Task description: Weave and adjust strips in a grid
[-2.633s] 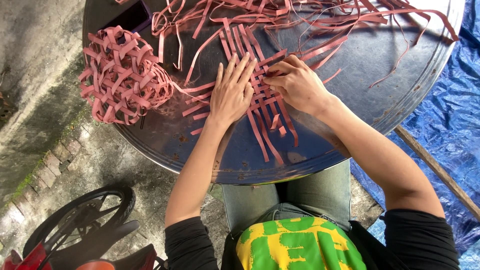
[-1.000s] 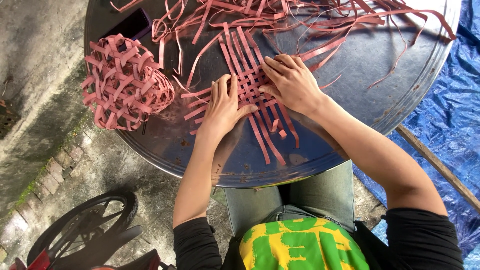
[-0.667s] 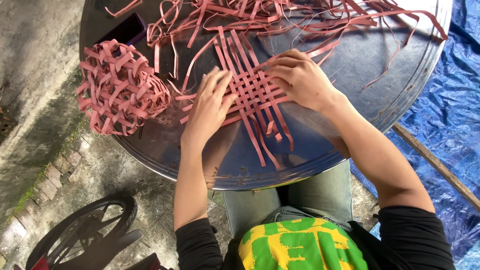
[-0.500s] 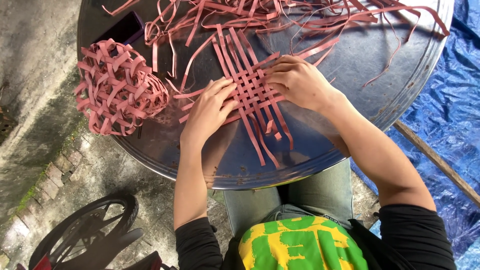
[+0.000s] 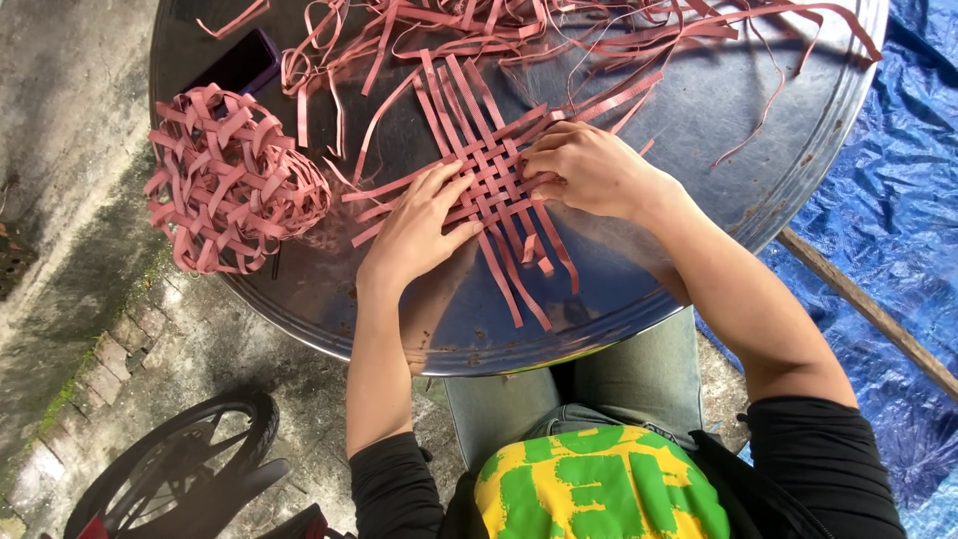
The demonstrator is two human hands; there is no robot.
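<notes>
Metal, dark and glossy, makes up the round table (image 5: 758, 150) that fills most of the view, its curved rim running just above the seated person's knees. Blue tarpaulin (image 5: 898, 260) covers the ground to the right, with a thin wooden stick (image 5: 868, 309) lying across it; bare concrete and a strip of brick edging (image 5: 90, 379) lie to the left, where a black wheel (image 5: 180, 459) shows at the bottom corner. The near part of the tabletop, between the weave and the rim, is bare, and so is much of the right side. Across the far edge a tangle of loose pink strips (image 5: 559, 25) sprawls, some trailing toward the middle. At the left sits a finished openwork ball of woven strips (image 5: 230, 180), with a dark phone (image 5: 239, 62) just beyond it. In the middle lies the flat woven mat (image 5: 489, 165) of pink strips, its free ends fanning toward the rim. The left hand (image 5: 419, 225) lies flat on the mat's left side, fingers spread and pressing the strips down. The right hand (image 5: 589, 170) rests on the mat's right side, fingers curled together and pinching a strip at the weave's edge.
</notes>
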